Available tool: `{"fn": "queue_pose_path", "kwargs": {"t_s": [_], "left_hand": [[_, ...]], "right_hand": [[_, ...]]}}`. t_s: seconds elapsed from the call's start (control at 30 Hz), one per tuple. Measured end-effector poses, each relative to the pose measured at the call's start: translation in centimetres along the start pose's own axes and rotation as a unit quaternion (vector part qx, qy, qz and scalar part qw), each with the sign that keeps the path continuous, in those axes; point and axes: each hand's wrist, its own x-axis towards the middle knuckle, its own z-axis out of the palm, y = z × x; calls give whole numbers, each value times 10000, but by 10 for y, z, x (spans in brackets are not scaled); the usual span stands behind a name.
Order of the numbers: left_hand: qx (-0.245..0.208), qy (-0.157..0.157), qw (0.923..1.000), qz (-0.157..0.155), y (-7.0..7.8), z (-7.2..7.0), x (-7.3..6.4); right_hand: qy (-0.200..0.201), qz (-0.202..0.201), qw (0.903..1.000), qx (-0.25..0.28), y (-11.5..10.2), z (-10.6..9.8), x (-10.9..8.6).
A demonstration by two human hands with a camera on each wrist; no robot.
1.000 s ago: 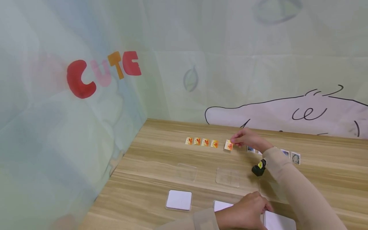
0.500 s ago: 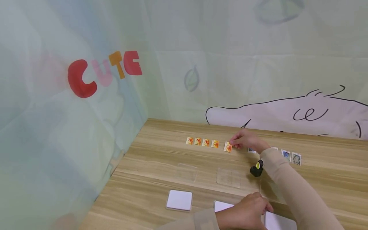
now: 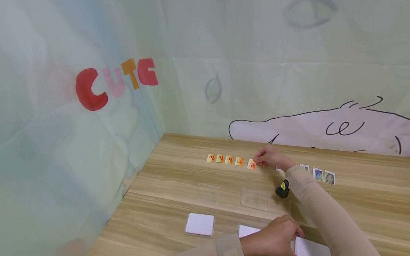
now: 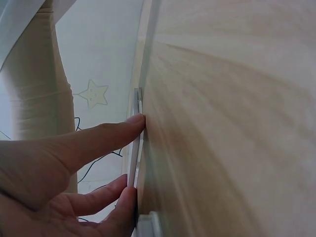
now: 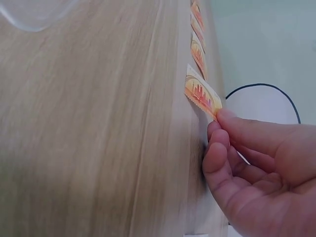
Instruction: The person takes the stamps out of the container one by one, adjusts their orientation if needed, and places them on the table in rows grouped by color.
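Between thumb and fingertips my right hand [image 3: 271, 157] pinches the right edge of an orange stamp [image 3: 251, 164]. Perforated edges and a red skyline show on that stamp [image 5: 201, 95] in the right wrist view, where it is tilted close over the wood. To its left runs a row of several orange stamps [image 3: 229, 159]. My left hand [image 3: 276, 233] is low at the front, its thumb and fingers gripping the edges of a thin clear case [image 3: 311, 248] with a white top. In the left wrist view, the case [image 4: 134, 155] is seen edge-on.
Bluish stamps [image 3: 318, 174] lie right of my right hand, partly behind the forearm. A white-topped clear case [image 3: 199, 224] stands front left; another [image 3: 247, 230] is partly behind my left hand. Flat clear lids [image 3: 208, 193] lie mid-table. A patterned wall cloth [image 3: 192, 117] borders the table.
My right hand has shifted slightly left with the orange stamp, bringing it closer to the row. More of the bluish stamps shows behind the forearm. The left hand has stayed in place.
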Motion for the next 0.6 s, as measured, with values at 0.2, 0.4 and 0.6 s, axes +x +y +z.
{"fn": "queue_pose_path", "kwargs": {"t_s": [0.2,0.4,0.6], "left_hand": [[175,114,9997,86,0,0,-1],[253,207,9994,119,1,1,-1],[247,198,9994,150,0,1,0]], "right_hand": [[97,-162,9998,-112,0,4,1],[221,-239,9991,-283,-1,7,2],[385,-292,9967,-648,-5,9,4]]}}
